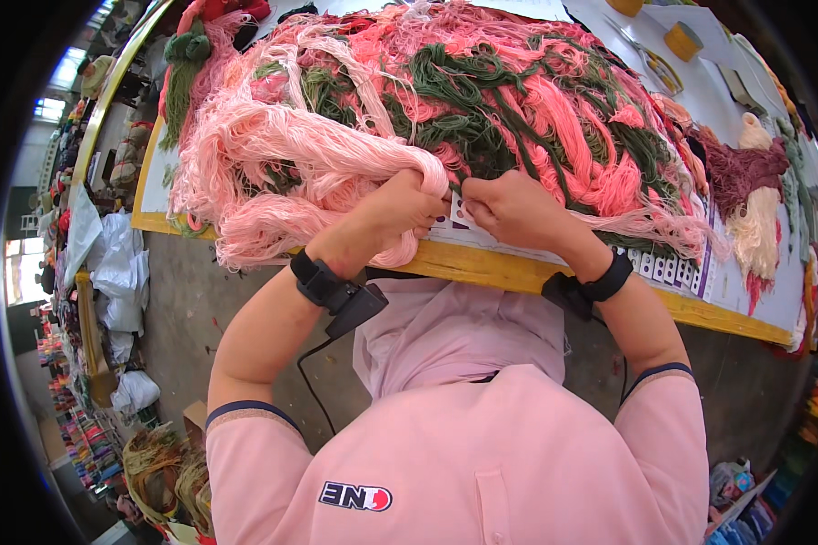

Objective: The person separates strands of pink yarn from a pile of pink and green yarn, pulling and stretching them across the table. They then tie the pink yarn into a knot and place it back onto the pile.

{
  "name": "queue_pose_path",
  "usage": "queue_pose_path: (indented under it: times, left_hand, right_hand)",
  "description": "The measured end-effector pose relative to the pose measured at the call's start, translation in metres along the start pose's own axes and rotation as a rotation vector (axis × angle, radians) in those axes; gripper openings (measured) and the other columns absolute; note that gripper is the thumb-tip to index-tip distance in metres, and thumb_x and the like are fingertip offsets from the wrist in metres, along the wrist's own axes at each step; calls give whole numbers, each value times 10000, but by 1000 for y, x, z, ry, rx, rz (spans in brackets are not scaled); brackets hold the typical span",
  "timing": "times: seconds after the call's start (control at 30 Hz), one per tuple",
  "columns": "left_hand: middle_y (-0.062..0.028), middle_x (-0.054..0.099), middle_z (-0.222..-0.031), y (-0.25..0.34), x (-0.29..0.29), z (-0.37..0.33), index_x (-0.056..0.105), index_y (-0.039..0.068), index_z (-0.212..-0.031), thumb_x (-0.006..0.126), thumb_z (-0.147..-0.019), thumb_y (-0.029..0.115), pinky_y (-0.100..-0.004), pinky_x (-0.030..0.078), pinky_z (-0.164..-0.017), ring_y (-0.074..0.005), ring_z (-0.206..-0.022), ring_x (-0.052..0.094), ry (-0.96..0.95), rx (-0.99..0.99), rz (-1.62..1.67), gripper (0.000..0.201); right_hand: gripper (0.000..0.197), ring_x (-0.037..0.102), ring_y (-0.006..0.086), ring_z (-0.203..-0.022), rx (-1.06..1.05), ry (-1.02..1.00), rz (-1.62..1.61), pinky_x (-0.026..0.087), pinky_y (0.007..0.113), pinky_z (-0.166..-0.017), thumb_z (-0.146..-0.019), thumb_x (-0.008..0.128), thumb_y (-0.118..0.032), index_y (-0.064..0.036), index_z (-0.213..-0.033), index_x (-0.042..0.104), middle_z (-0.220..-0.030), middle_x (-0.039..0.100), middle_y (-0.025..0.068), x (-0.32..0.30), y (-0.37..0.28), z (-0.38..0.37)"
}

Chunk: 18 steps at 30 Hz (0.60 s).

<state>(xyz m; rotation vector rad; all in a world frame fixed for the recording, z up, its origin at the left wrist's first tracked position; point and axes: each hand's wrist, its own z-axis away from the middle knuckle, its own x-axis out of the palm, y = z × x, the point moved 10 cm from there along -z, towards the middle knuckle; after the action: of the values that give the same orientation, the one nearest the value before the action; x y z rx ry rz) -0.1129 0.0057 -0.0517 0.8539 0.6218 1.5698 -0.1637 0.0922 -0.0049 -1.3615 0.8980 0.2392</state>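
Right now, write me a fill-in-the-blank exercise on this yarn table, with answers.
1. The left hand touches yarn that is pale ____.
2. The near edge of the table is painted ____.
3. The wristbands are coloured ____.
4. The scissors lie toward the picture's upper ____ corner.
Missing words: pink; yellow; black; right.

The white worktop (759, 313) has a yellow edge (491, 265) that bends across the view. A broad heap of loose yarn covers its middle: pale pink skeins (282, 150) at left, coral (559, 118) and dark green strands (459, 132) mixed beyond. To the right lie maroon yarn (741, 170), cream yarn (756, 222), scissors (646, 56) and a yellow roll (683, 42); a holed strip (668, 270) shows near the front edge.
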Motion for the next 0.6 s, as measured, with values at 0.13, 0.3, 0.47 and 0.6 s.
queue_pose_path:
  times: [0.13, 0.3, 0.47, 0.6]
  left_hand:
    - [36, 429, -608, 1, -3, -6, 537, 74, -799, 628, -824, 19, -258, 273, -430, -74, -483, 377, 84, 45, -165, 109]
    - [-4, 522, -645, 8, -10, -7, 588, 40, -881, 670, -776, 33, -258, 316, -430, -101, -501, 461, 159, 120, -281, 134]
    - [-20, 620, -749, 48, -29, 11, 634, 24, -972, 711, -740, 49, -247, 392, -467, -88, -585, 539, 246, 286, -655, 246]
    - [-13, 662, -798, 20, -36, 5, 679, 15, -923, 754, -762, 140, -247, 436, -530, -72, -648, 563, 162, 222, -391, 216]
  right_hand:
    - [161, 623, 399, -680, 55, 39, 202, 477, 474, -626, -856, 593, -173, -17, -820, 605, -719, 627, 222, 1, 0, -1]
    - [121, 629, 391, -664, 148, 67, -111, 488, 452, -630, -821, 621, -112, 9, -821, 613, -720, 638, 208, -10, 13, 2]
    - [121, 637, 391, -719, 143, 44, -79, 495, 432, -663, -822, 622, -91, 28, -840, 626, -737, 642, 211, -9, 17, 4]
    - [123, 635, 397, -738, 156, 87, -50, 489, 442, -668, -820, 626, -92, 30, -831, 620, -745, 641, 219, -9, 10, 5]
